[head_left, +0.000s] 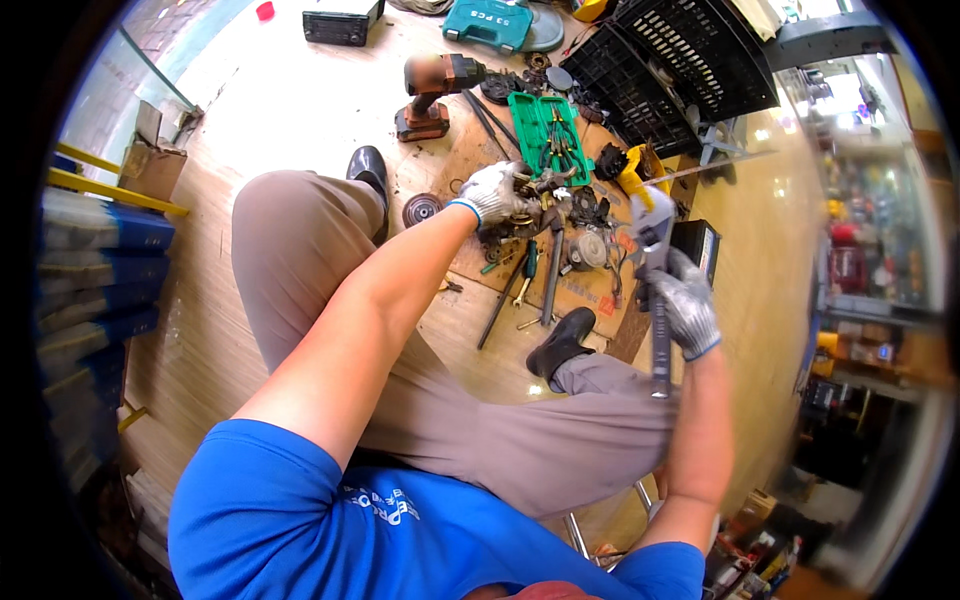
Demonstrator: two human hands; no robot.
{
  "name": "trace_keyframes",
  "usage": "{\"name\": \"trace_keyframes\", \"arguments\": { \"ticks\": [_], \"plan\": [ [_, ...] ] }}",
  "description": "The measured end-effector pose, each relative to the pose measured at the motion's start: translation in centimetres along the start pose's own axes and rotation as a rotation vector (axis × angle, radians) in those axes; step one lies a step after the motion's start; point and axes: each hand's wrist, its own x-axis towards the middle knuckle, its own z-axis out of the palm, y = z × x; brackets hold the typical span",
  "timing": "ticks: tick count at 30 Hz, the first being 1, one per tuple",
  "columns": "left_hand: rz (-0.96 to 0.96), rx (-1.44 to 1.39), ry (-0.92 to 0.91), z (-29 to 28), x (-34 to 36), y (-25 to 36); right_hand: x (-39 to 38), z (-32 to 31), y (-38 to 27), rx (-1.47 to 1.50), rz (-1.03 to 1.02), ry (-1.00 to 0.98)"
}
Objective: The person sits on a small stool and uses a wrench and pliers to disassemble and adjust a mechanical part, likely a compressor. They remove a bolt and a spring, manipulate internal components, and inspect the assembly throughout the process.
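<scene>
My right hand (686, 308), in a light work glove, is wrapped round a large adjustable wrench (660, 350). The wrench stands nearly upright in the view, jaw end away from me, and is slightly blurred. My left hand (490, 192), gloved too, grips a greasy metal assembly (530, 222) over a cardboard sheet (470, 262); its fingers are partly lost among the parts. A long dark bar (552, 275) runs from the assembly toward me. Beside that bar lie a green-handled screwdriver (531, 260) and a round metal part (587, 250).
Past my left hand lies an open green tool case (550, 140) holding pliers. A cordless impact wrench (425, 95) stands at the far left of the cardboard. Black crates (690, 60) are at the far right, shelves (850, 300) at right, blue boxes (105, 270) at left.
</scene>
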Motion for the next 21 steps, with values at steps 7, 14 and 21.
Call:
{"name": "trace_keyframes", "arguments": {
  "ticks": [7, 14, 21],
  "plan": [
    [-0.062, -0.016, -0.015, -0.1, -0.2, 1.1, 3.8, 4.0, 2.9, 0.485, 0.111, -0.326],
    [-0.044, -0.054, -0.085, -1.0, -0.1, 1.0, 7.3, 5.2, 2.1, 0.017, 0.213, -0.219],
    [-0.022, -0.102, -0.061, 0.0, 0.6, -0.4, 10.4, 6.6, 3.2, 0.278, 0.292, -0.404]
  ]
}}
